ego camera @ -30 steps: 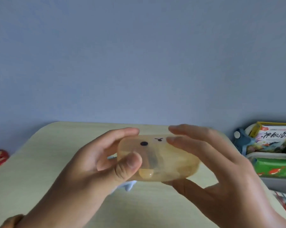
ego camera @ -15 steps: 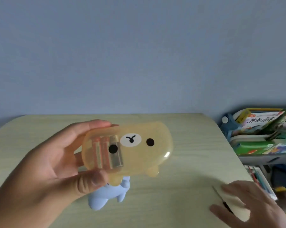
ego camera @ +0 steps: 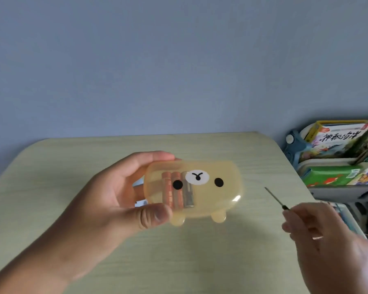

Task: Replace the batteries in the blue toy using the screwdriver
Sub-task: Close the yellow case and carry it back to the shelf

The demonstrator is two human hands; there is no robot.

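My left hand point(ego camera: 106, 200) is shut on a translucent yellow bear-face case point(ego camera: 221, 196), held above the table with its face toward me. Three batteries point(ego camera: 176, 196) show through its left side. My right hand point(ego camera: 327, 240) hovers at the lower right, pinching the black handle of a thin screwdriver point(ego camera: 274, 197) whose tip points up and left toward the case without touching it. The blue toy is almost fully hidden behind my left hand and the case. Only a pale sliver point(ego camera: 139, 183) shows between my fingers.
The pale wooden table point(ego camera: 73, 166) has rounded far corners and stands against a blue wall. Beside its right edge is a shelf unit point(ego camera: 318, 190) stacked with colourful books and boxes point(ego camera: 337, 143).
My right hand let go of the case, dropped to the table at the right and lifted the screwdriver. My left hand alone turned the case face-on, covering the blue toy.
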